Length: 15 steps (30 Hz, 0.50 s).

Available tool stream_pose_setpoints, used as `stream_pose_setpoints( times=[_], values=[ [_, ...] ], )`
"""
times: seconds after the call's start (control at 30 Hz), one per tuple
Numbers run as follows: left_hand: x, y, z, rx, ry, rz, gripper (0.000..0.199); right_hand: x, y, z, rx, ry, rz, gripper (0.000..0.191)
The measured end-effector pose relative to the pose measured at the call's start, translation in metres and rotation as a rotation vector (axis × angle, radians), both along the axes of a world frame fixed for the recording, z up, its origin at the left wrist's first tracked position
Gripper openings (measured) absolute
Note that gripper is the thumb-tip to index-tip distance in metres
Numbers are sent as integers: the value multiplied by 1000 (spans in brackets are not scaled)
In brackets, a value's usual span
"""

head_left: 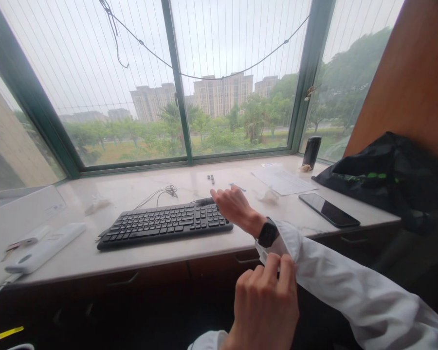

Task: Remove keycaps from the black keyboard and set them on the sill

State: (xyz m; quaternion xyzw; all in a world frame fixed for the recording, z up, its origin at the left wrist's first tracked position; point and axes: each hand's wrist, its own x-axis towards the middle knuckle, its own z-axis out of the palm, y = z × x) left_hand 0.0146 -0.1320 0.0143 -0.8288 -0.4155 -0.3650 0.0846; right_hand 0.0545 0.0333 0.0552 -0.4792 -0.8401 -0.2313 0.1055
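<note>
My left hand (266, 296) is closed with its fingertips pinching the white sleeve (290, 243) of my right arm, just below a black watch (268, 232). My right hand (237, 206) reaches over the right end of a black keyboard (164, 223), its fingers curled. Beside its thumb a slim dark piece (205, 201) lies along the keyboard's back edge; whether the hand grips it is hidden. Behind the keyboard sit several small grey keycaps (210, 179) and a coiled cable (168, 191). A small blue strip (238, 186) shows just beyond my right hand.
On the right are a phone (328, 210), paper sheets (284, 180), crumpled plastic (269, 197), a black can-like cylinder (311, 151) and a black bag (379, 175). At left lie a white power strip (45, 248) and a white box (22, 214). Windows line the back.
</note>
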Motion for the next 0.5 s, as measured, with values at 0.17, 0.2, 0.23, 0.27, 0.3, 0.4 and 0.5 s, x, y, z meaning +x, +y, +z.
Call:
stream_pose_setpoints(
  times=[0.17,0.2,0.23,0.27,0.3,0.4,0.5],
  values=[
    [-1,8,8,-74,-38,-21,11,-2,0,-1,38,-3,14,23],
    [-2,9,9,-97,-55,-21,11,-2,0,-1,35,0,13,23],
    [-3,10,9,-120,-75,-20,12,-2,-1,0,27,4,11,23],
    [-4,11,8,-143,-95,-19,12,-1,-1,0,18,11,8,23],
    [-5,12,6,-162,-114,-18,12,-1,-1,1,10,19,6,23],
    [-8,14,-1,-199,-156,-21,11,-1,-2,3,-19,50,3,23],
    [-10,18,-2,-199,-201,-36,11,-3,-6,1,-51,73,14,21]
  ],
)
